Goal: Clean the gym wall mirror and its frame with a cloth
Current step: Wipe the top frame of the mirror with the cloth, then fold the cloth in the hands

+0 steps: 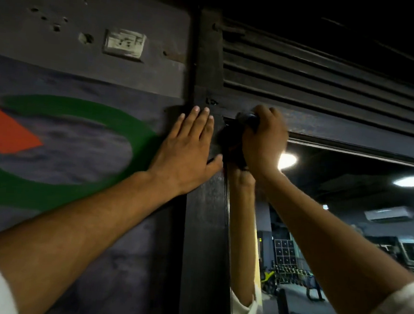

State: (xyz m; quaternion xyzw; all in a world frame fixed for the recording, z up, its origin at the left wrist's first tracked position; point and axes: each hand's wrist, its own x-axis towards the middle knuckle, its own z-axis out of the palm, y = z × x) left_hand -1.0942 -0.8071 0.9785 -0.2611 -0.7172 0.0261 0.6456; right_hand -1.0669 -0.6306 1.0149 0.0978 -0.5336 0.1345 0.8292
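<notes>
A: Entry 1, task item, loc?
B: Cloth [250, 118]: dark, bunched, at top-L corner of frame [205, 231], on junction of upright and top rail. Mostly hidden under fingers.
A: Entry 2, right grip [264, 141]?
B: Clamped on cloth, fingers curled round it, knuckles out, pressed to the corner joint.
A: Entry 3, left grip [189, 153]?
B: Apart: fingers straight, palm flat across frame upright and edge of painted wall [78, 146], just L of cloth. Holding nothing; prob. a brace.
A: Entry 4, mirror [332, 216]?
B: Below and R of corner; dim gym interior reflected. Smears: cannot tell, too dark.
A: Misc?
B: Louvred panel [331, 75] directly above top rail. Switch plate [124, 43] higher on wall, well apart from both grips.
A: Step in hand, est.?
B: Wiping frame corner; early stage by the look, glass prob. yet to do.
A: Method notes?
B: Push a folded edge into the joint, not the whole wad. Short strokes out of corner, then along rail L to R. Firm, even pressure, wrist straight. Lean on left grip over frame only, never glass: no prints. Turn cloth to a fresh face before glass. Mind dust off louvres: top first, glass last.
</notes>
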